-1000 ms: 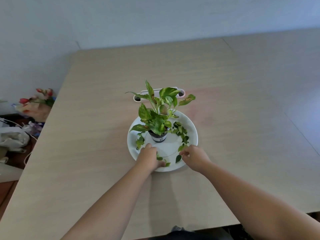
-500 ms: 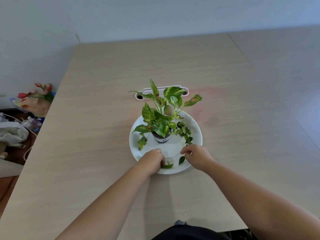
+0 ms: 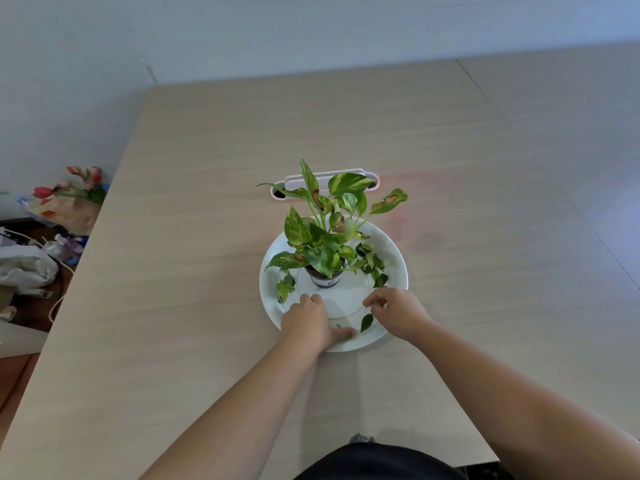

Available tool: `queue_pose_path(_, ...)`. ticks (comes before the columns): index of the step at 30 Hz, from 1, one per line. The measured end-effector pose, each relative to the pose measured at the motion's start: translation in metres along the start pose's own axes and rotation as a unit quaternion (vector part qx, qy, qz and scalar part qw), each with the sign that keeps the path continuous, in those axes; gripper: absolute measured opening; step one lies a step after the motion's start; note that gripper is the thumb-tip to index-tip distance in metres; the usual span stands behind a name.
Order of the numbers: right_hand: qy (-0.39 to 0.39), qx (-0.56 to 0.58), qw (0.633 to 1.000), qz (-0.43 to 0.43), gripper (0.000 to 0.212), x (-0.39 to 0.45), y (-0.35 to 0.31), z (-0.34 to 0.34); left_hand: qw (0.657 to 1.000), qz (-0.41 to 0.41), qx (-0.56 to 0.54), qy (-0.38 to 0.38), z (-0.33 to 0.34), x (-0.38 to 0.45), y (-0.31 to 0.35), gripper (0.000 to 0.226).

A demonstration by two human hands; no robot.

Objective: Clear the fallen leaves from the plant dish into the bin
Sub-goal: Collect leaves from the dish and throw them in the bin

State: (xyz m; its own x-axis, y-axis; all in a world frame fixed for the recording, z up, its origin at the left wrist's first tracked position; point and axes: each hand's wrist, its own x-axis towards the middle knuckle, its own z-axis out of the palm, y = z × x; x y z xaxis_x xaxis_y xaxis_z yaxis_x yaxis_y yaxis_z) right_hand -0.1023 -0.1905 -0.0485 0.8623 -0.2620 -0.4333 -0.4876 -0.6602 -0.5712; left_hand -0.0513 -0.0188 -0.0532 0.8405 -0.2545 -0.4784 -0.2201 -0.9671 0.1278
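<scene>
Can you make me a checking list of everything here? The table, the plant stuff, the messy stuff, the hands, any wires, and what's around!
Surface: pale wooden table.
Job's things: white dish holding a potted plant; fallen leaves right of the pot, more at left; one loose leaf near the front; no bin seen.
Clutter: white slotted holder behind the plant.
Grippers: left hand curled over the dish's front; right hand curled above the dish rim, hold unclear.
Cables: white cord off the table's left.
Surroundings: flower bouquet, white bag, plain wall.

The potted plant [image 3: 325, 251] stands in the dish [image 3: 398, 271] on the table [image 3: 207, 271], with loose leaves [image 3: 372, 265] right of the pot.
</scene>
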Motion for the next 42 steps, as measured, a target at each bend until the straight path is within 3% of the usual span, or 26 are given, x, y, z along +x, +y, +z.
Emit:
queue_pose_path(5,-0.011,-0.028,1.000,0.003,0.028,0.000,-0.001,0.002,1.000,0.002,0.007,0.003,0.004,0.004,0.003,0.086)
queue_pose_path(12,-0.013,-0.039,0.999,0.006,0.028,-0.001,0.000,0.001,0.998,0.064,0.007,0.006,0.003,0.004,-0.010,0.014)
queue_pose_path(20,-0.009,-0.037,0.999,0.008,0.027,-0.003,-0.002,0.003,0.997,0.076,0.026,-0.004,0.004,0.008,-0.019,0.031)
queue_pose_path(30,-0.006,-0.003,1.000,0.008,0.027,-0.006,0.000,0.003,0.975,0.072,-0.208,0.031,-0.001,0.007,-0.024,0.021)
queue_pose_path(42,0.001,0.007,1.000,0.005,0.027,-0.006,0.001,0.005,0.988,0.084,-0.120,0.044,0.019,0.002,0.005,0.018)
